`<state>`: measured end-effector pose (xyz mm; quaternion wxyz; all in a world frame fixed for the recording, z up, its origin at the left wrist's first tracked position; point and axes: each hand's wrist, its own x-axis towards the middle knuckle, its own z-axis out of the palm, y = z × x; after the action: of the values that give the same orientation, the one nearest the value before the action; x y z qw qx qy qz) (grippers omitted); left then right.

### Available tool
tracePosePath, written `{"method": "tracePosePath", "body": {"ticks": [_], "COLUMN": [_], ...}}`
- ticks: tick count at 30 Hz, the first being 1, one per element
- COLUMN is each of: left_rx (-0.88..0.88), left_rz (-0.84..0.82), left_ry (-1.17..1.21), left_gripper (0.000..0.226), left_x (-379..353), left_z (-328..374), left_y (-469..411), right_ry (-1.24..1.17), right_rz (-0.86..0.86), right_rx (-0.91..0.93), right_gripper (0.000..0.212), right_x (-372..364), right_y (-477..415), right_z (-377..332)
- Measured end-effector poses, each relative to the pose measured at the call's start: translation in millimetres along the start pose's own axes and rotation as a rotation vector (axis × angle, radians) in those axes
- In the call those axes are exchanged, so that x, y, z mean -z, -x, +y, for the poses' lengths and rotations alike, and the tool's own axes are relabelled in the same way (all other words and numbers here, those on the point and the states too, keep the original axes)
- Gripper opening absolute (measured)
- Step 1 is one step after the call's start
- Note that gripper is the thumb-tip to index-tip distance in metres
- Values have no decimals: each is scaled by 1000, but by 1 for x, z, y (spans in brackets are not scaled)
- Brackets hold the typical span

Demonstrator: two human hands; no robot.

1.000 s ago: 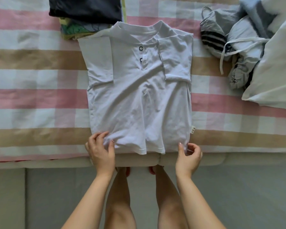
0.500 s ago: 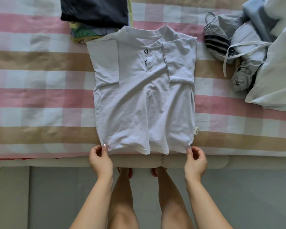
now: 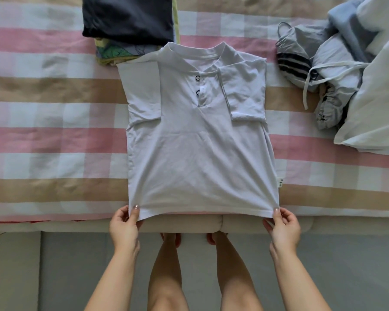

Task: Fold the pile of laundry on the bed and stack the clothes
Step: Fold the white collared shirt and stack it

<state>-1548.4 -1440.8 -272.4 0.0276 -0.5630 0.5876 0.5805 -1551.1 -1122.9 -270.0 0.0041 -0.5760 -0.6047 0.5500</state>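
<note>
A white short-sleeved shirt (image 3: 198, 144) with two dark buttons lies flat on the striped bedspread (image 3: 43, 122), both sleeves folded inward. My left hand (image 3: 125, 225) pinches its bottom left corner and my right hand (image 3: 282, 225) pinches its bottom right corner, the hem stretched taut between them over the bed's edge. A stack of folded clothes (image 3: 128, 25), dark on top with a patterned piece below, sits just beyond the shirt's left shoulder. A heap of unfolded laundry (image 3: 319, 63), grey and pale blue with a drawstring, lies at the right.
A white pillow or duvet (image 3: 377, 104) covers the far right of the bed. The beige mattress edge (image 3: 54, 225) runs across below the bedspread, with grey floor (image 3: 65, 277) and my bare legs beneath it.
Both hands slid outward from the wrinkled hem to its two corners and pulled it taut, smoothing the shirt's lower part.
</note>
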Motion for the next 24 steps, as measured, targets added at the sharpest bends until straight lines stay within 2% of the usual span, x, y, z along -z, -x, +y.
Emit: {"method": "tracePosePath", "body": {"ticks": [3,6,9,12,15,17,19,22,24], "left_rx": [24,49,25,-65,-51,-70,-164,-281,-337], "left_rz": [-33,-102,-185,-230,-442,-559,-554,-462,-389], "left_ry": [26,10,-28,-37,79,94,52,49,38], "left_gripper": [15,16,15,26,47,51,34,16,28], "left_x": [16,27,30,32,40,39,28,2,-16], "left_z": [-2,-6,-2,18,50,72,95,120,134], "left_y": [3,9,12,12,10,5,-1,-16,-30], "right_ry": [13,57,94,87,70,153,225,179,115], "right_rz": [-10,-54,-149,-291,-465,-524,-541,-515,-483], "right_rx": [-8,-30,-18,-31,-40,50,181,298,355], "right_gripper": [20,19,25,33,49,46,28,17,15], "right_x": [16,30,36,42,49,46,34,5,-19], "right_y": [3,7,8,7,6,5,2,-10,-23], "right_z": [2,8,3,-20,-54,-79,-104,-136,-158]}}
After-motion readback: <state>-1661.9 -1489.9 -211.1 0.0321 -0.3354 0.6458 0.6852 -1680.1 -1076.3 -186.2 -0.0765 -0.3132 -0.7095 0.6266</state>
